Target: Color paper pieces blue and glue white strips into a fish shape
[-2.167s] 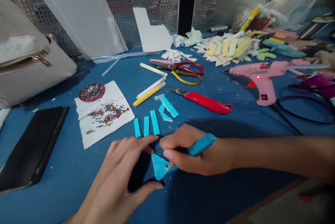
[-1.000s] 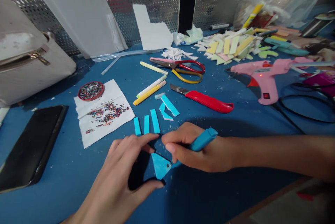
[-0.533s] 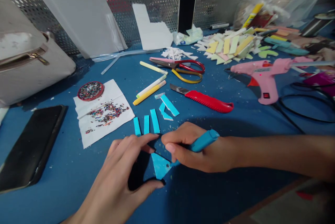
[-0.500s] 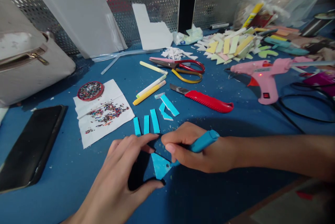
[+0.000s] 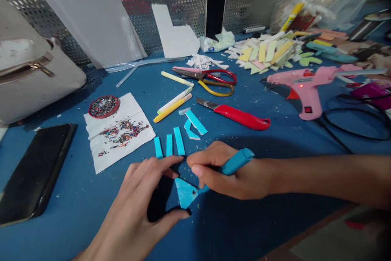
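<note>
a blue bench (image 5: 73, 196), flecked with tiny scraps, carried a black phone (image 5: 36, 175) at its left, with a white sheet (image 5: 131, 106) beside it. three blue strips (image 5: 169, 145) lay side by side near a blue triangular piece (image 5: 185, 192). farther back were three slim markers (image 5: 172, 108), a pair of scissors (image 5: 201, 75) and a red cutter (image 5: 241, 117). a pink glue gun (image 5: 308, 86) lay to the right, near a heap of pale cut pieces (image 5: 269, 52).

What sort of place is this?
It looks like a craft workspace, though whether at home or in a shop I can't tell. The blue table holds a pink glue gun, red cutter knife and loose pale offcuts.
</note>
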{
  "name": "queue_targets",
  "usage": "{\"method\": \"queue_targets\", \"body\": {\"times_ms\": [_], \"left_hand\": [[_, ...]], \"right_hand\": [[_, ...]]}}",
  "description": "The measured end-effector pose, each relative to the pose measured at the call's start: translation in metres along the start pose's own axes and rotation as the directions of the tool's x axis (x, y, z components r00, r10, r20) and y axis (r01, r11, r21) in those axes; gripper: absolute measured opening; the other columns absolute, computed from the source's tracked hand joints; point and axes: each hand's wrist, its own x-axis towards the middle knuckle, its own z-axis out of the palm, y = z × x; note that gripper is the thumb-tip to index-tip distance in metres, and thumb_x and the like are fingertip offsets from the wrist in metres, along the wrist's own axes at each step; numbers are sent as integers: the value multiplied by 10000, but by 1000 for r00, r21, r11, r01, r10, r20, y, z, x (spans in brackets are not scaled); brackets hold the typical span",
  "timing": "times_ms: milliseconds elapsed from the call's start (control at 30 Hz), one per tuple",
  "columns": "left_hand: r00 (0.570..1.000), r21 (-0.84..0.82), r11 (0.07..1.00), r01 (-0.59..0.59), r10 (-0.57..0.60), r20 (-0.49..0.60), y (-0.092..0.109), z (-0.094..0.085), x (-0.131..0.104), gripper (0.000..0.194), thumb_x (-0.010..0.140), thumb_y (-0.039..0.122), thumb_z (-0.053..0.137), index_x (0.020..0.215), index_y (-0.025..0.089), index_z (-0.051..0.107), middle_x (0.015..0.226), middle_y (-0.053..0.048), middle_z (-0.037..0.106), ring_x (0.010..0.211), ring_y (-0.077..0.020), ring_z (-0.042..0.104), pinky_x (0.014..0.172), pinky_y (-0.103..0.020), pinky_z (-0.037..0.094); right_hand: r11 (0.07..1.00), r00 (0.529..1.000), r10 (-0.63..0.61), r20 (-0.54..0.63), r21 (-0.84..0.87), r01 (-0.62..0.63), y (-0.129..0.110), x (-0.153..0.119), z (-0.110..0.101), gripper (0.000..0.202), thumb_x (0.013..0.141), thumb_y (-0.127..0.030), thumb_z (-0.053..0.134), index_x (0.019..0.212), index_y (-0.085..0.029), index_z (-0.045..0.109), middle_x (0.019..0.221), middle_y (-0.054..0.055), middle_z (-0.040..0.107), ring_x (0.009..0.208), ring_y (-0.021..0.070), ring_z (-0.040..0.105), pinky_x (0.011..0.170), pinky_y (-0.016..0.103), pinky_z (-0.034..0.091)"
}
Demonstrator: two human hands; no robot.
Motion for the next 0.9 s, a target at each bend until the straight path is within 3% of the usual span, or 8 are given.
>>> {"method": "queue_targets", "body": {"times_ms": [900], "left_hand": [[1000, 24, 1000, -13, 13, 4, 0, 0, 0, 647, 837, 420, 717, 1373, 425, 353, 1141, 4, 589, 1034, -246, 521, 852, -359, 467]], "right_hand": [[1000, 999, 28, 21, -3, -27, -1, -1, 1, 270, 919, -175, 439, 670, -183, 335, 570, -66, 358, 512, 53, 311, 501, 199, 262]]}}
